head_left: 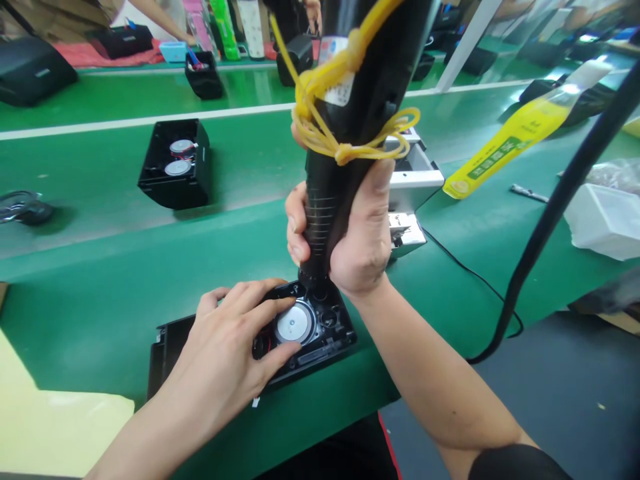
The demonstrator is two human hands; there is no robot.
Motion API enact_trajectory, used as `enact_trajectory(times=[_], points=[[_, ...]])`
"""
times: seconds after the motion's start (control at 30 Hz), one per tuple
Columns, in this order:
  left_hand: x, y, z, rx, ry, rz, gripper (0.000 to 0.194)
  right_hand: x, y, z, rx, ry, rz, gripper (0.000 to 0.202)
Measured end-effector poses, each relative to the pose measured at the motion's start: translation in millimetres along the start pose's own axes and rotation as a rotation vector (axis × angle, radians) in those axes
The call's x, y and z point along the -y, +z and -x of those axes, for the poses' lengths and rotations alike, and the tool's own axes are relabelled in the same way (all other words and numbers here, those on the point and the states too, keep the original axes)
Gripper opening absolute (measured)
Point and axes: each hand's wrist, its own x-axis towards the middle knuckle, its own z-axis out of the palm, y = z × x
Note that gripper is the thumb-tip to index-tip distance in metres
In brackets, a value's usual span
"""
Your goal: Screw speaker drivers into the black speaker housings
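Observation:
My right hand [363, 233] is wrapped round a black electric screwdriver [325, 193] tied with yellow bands [345, 87]. The tool stands upright, its lower end at the top edge of a black speaker housing [320, 357] on the green bench. In the housing sits a round silver speaker driver [295, 323]. My left hand [235, 333] lies over the housing, its fingers spread around the driver, with fingertips and thumb at the driver's edge. The tool's tip and the screw spot are too small to make out.
Another black housing with two silver drivers [175, 193] stands further back at left. A white-and-grey device [415, 180] with a cable is behind my right hand. A yellow bag [520, 133], white tub [605, 220] and thick black cord [555, 200] are at right. People's arms show across the bench.

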Motion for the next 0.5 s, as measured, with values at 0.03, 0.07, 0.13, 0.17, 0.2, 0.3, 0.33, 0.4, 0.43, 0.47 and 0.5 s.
enact_trajectory(times=[0.03,0.07,0.13,0.17,0.2,0.3,0.33,0.4,0.43,0.47,0.5], points=[[-0.2,-0.1,-0.2,0.000,0.001,0.000,0.034,-0.3,-0.7,0.2,0.011,0.003,0.001,0.052],[-0.3,-0.2,-0.5,-0.001,0.002,0.000,0.034,-0.4,-1.2,0.6,0.029,0.008,0.006,0.053],[-0.5,-0.4,-1.0,-0.001,0.002,0.001,0.033,0.3,-1.5,1.7,0.057,0.020,0.025,0.053],[-0.5,-0.4,-1.1,-0.002,-0.001,0.001,0.033,1.0,-1.2,2.3,0.059,0.025,0.033,0.053],[-0.3,-0.4,-1.2,0.002,-0.003,0.000,0.033,2.0,-0.6,2.9,0.054,0.027,0.038,0.052],[0.6,-0.4,-0.7,0.009,-0.007,-0.005,0.034,5.3,1.6,3.9,0.032,0.026,0.042,0.050],[0.9,-0.3,-0.5,0.009,-0.008,-0.005,0.034,6.2,2.2,3.9,0.035,0.026,0.047,0.051],[1.0,-0.4,-0.3,0.009,-0.007,-0.004,0.034,7.4,3.2,3.8,0.037,0.028,0.060,0.055],[0.8,-0.5,-0.4,0.008,-0.006,-0.004,0.034,7.5,3.5,3.8,0.034,0.028,0.061,0.056],[0.5,-0.6,-0.7,0.011,-0.005,-0.004,0.034,7.4,3.8,3.9,0.030,0.030,0.058,0.056],[0.1,-0.9,-1.0,0.013,-0.007,-0.004,0.034,6.9,3.9,4.1,0.026,0.031,0.049,0.055]])
